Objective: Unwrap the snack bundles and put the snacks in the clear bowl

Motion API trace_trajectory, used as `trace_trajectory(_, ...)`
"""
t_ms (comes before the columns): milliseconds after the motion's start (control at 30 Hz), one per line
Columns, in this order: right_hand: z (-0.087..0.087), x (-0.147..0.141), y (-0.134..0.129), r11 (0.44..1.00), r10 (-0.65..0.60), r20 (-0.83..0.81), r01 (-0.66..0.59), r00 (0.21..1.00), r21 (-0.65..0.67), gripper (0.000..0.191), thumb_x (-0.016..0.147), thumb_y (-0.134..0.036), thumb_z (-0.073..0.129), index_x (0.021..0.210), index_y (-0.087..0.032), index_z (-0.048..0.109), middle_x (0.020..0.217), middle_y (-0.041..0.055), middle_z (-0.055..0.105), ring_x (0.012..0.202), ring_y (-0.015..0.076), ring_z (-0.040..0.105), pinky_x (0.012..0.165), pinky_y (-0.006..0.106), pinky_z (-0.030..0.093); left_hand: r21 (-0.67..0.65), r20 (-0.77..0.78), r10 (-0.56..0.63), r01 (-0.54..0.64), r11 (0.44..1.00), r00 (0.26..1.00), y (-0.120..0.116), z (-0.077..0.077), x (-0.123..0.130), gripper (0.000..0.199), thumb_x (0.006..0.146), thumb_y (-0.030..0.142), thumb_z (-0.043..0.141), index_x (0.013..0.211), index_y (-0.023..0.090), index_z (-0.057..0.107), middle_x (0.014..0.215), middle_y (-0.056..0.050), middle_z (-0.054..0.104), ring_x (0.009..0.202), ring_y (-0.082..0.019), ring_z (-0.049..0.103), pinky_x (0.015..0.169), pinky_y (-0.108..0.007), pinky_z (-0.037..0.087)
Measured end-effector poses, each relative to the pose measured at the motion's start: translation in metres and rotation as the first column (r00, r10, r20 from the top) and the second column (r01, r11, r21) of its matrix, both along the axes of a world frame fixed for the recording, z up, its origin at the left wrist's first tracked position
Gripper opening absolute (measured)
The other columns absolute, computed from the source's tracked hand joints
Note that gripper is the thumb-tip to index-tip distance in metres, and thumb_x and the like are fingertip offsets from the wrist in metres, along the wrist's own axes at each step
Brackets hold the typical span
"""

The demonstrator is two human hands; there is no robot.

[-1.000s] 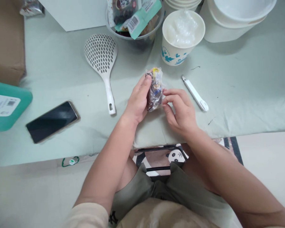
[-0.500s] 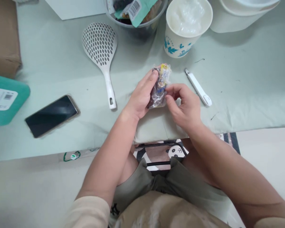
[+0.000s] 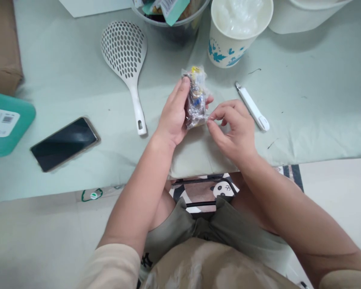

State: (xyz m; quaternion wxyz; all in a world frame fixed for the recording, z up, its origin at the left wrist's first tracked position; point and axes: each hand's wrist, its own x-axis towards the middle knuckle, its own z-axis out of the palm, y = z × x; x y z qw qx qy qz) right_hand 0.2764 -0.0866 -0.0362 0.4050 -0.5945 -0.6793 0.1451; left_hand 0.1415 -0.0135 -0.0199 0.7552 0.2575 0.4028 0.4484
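Note:
A small packet (image 3: 196, 98) in crinkled clear plastic, dark brown with yellow and blue print, stands out above the table's near part. My left hand (image 3: 175, 112) is wrapped round it, thumb along its left side and fingertips showing past its right edge. My right hand (image 3: 233, 130) is closed in a pinch, thumb and forefinger at the lower right edge of the clear wrapper. To the right of that hand lies a white slim cutter (image 3: 252, 106) with a metal tip.
A white slotted skimmer (image 3: 126, 52) and a phone (image 3: 65, 143) lie to the left. At the back are a tub of packets (image 3: 186, 24), a paper cup (image 3: 225, 50) stuffed with clear plastic and white containers (image 3: 307, 20). A green container (image 3: 21, 120) and cardboard box (image 3: 3, 48) stand far left.
My left hand has shifted slightly left and up with the packet, now tilted more upright. My right fingertips have moved down to the wrapper's lower corner. The view has shifted slightly.

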Motion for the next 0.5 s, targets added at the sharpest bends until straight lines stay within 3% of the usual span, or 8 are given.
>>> trace_trajectory(167, 0.000, 0.002, -0.002, 0.996, 0.090, 0.102, -0.092, 0.991, 0.015, 0.006, 0.093, -0.025, 0.059, 0.091, -0.027, 0.065, 0.100, 0.0088, 0.063, 0.094, 0.0249, 0.063, 0.086, 0.044, 0.055, -0.020, 0.042, 0.191, -0.191, 0.981, 0.981, 0.008, 0.007, -0.008, 0.036, 0.107, 0.052, 0.041, 0.105, 0.024, 0.063, 0.091, -0.003, 0.068, 0.098, -0.019, 0.072, 0.082, -0.029, 0.057)
trace_trajectory(300, -0.001, 0.001, -0.003, 0.989, 0.119, 0.184, -0.133, 0.976, 0.067, 0.011, 0.095, -0.026, 0.057, 0.087, -0.028, 0.065, 0.095, 0.0079, 0.063, 0.089, 0.0229, 0.062, 0.079, 0.041, 0.054, -0.077, 0.085, 0.254, -0.248, 0.966, 0.963, 0.014, 0.011, -0.015, 0.036, 0.110, 0.048, 0.039, 0.100, 0.021, 0.060, 0.088, 0.000, 0.064, 0.086, -0.014, 0.069, 0.084, -0.028, 0.055)
trace_trajectory(500, -0.006, -0.006, -0.007, 0.946, 0.173, 0.278, -0.238, 0.945, 0.220, 0.017, 0.095, -0.020, 0.057, 0.081, -0.025, 0.064, 0.089, 0.0049, 0.066, 0.081, 0.0178, 0.059, 0.072, 0.034, 0.048, -0.165, 0.126, 0.330, -0.308, 0.937, 0.935, 0.020, 0.011, -0.021, 0.039, 0.108, 0.052, 0.042, 0.124, 0.025, 0.064, 0.078, -0.005, 0.070, 0.128, -0.025, 0.064, 0.106, -0.033, 0.054)
